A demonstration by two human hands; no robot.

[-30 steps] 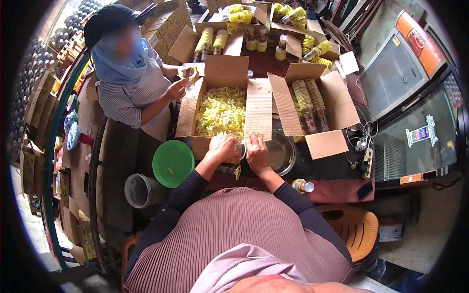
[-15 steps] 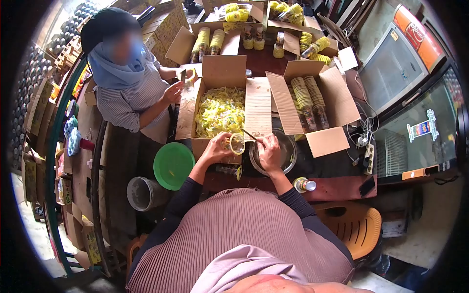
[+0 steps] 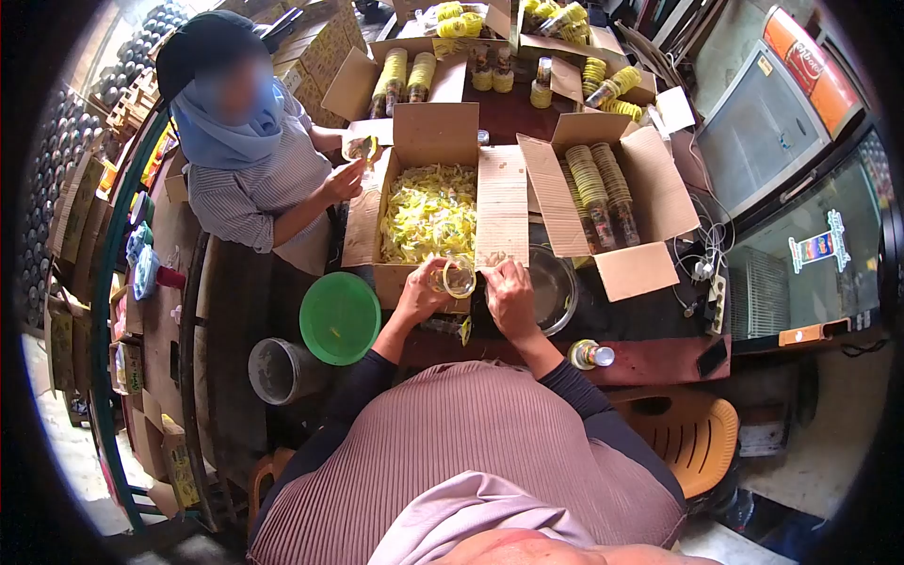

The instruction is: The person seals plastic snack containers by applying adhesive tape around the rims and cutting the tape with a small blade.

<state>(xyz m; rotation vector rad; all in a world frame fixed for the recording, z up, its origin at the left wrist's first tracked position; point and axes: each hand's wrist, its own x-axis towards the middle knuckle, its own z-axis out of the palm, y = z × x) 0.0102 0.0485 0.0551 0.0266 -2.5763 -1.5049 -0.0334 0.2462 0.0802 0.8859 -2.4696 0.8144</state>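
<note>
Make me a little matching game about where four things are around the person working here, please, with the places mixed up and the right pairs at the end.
Things
1. Clear cup
2. Green basin
3. Yellow scraps
4. Round bowl

Places
A. Partly hidden behind the right hand
B. Inside the open carton
C. Held in the left hand
D. Between the grey bucket and the carton

Right pairs: 1-C, 2-D, 3-B, 4-A

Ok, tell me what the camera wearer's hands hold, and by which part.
The left hand holds a clear cup by its side. Whether the right hand pinches anything cannot be told.
</note>
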